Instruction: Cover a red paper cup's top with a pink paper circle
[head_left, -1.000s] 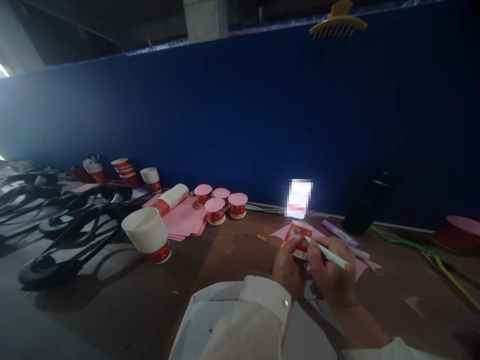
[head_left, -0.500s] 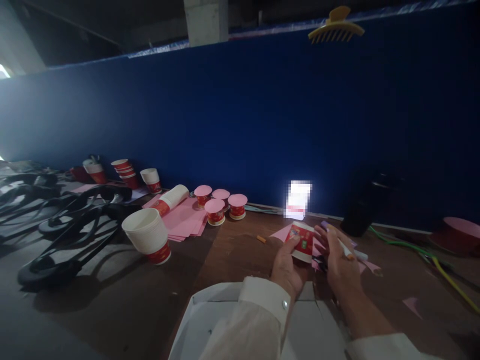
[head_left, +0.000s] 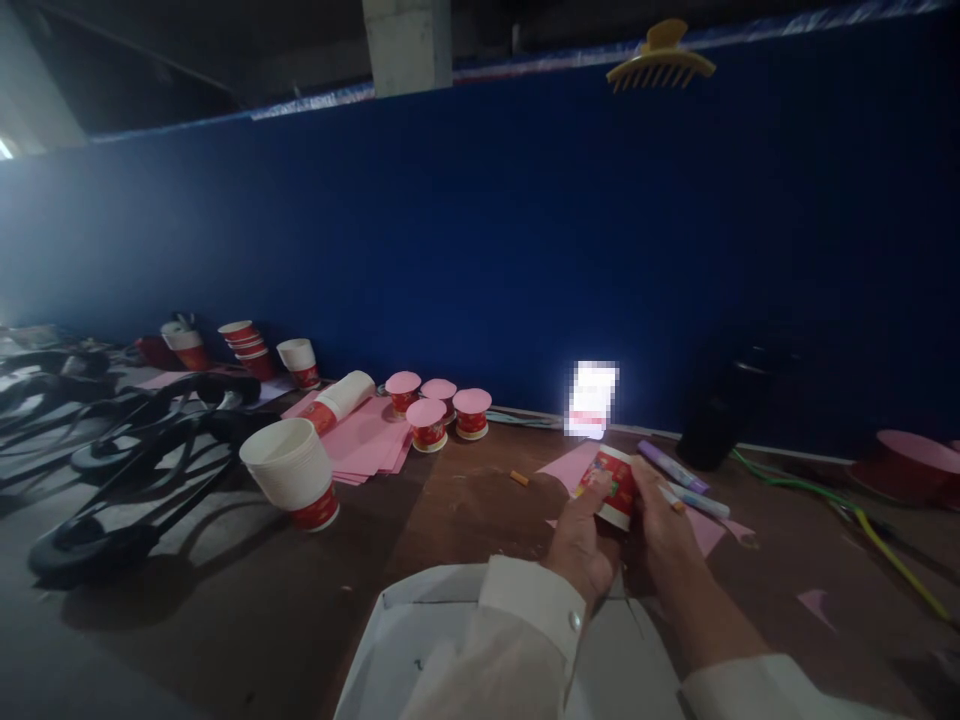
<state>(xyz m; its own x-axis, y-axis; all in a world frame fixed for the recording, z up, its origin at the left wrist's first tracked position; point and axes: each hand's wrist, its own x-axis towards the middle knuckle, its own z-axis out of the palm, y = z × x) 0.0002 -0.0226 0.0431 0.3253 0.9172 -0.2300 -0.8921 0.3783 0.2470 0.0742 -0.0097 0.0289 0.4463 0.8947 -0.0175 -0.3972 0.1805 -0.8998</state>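
Note:
A short red-and-white paper cup (head_left: 616, 485) lies tilted on its side between my hands, just above the table. My left hand (head_left: 581, 540) is closed round its left side, thumb lying over the printed wall. From the right, my right hand (head_left: 664, 530) closes on the cup's other end, its fingertips partly hidden behind it. A slim white stick with an orange tip (head_left: 673, 499) shows at the right hand's fingers; its kind is unclear. Pink paper (head_left: 568, 466) lies under and behind the cup. A purple marker (head_left: 673, 467) and a pale blue-white pen (head_left: 701, 501) lie beyond my right hand.
Several small red cups with pink paper discs (head_left: 472, 402) stand left of centre, near pink sheets (head_left: 367, 440). Stacked paper cups (head_left: 289, 465) and black headband-like straps (head_left: 97, 540) are further left. A lit screen (head_left: 592, 398), dark bottle (head_left: 709, 420) and cables (head_left: 817, 490) line the blue partition (head_left: 450, 240).
My right hand has come in from beside the cup and closed on its right end. The cup has turned slightly and the purple marker is now uncovered.

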